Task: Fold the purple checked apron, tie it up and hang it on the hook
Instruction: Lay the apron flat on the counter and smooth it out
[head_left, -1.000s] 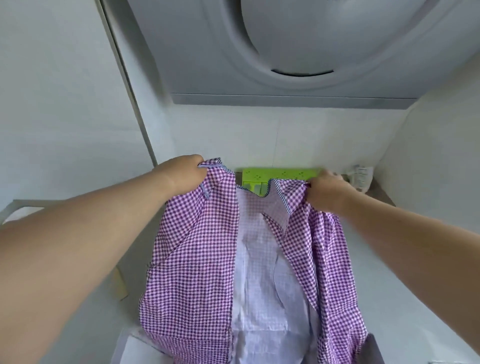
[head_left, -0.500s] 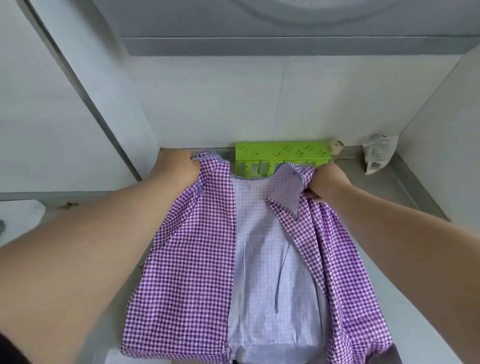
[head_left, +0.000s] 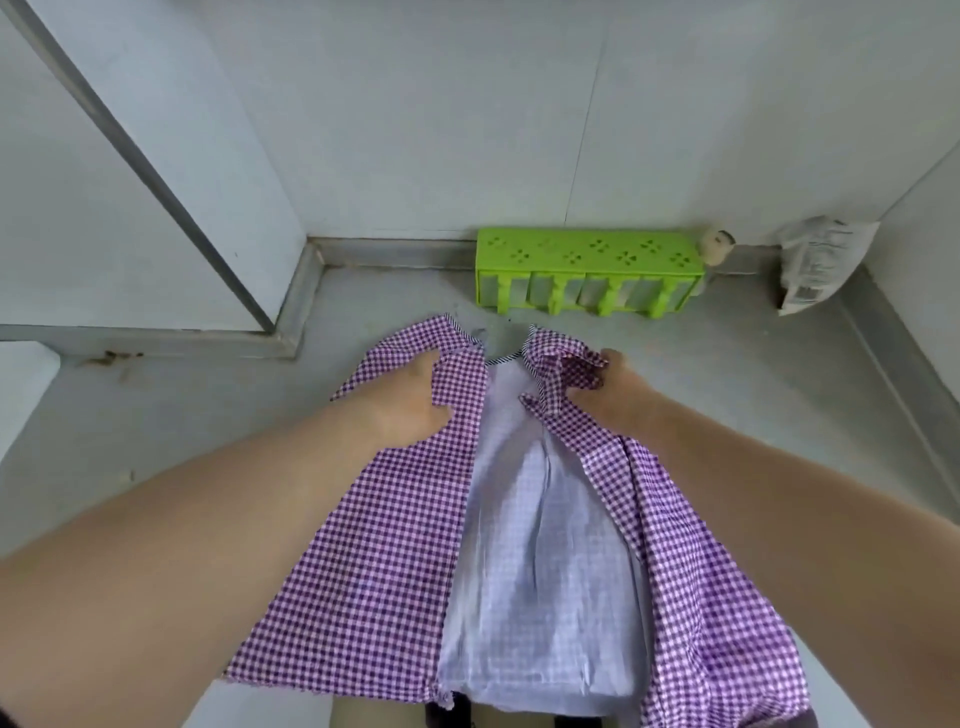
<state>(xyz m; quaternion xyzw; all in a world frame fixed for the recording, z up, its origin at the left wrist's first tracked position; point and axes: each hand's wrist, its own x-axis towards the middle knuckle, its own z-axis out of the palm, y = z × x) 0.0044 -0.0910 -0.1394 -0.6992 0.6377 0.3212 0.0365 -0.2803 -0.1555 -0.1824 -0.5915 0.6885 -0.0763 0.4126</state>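
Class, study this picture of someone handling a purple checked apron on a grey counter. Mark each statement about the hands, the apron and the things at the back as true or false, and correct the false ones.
1. Both hands grip the apron. True: the left hand and the right hand each hold its top edge.
2. The apron's pale inner side shows in the middle. True.
3. The green rack lies on the apron. False: it stands apart, against the back wall.
4. The white packet is in the left corner. False: it leans in the right corner.
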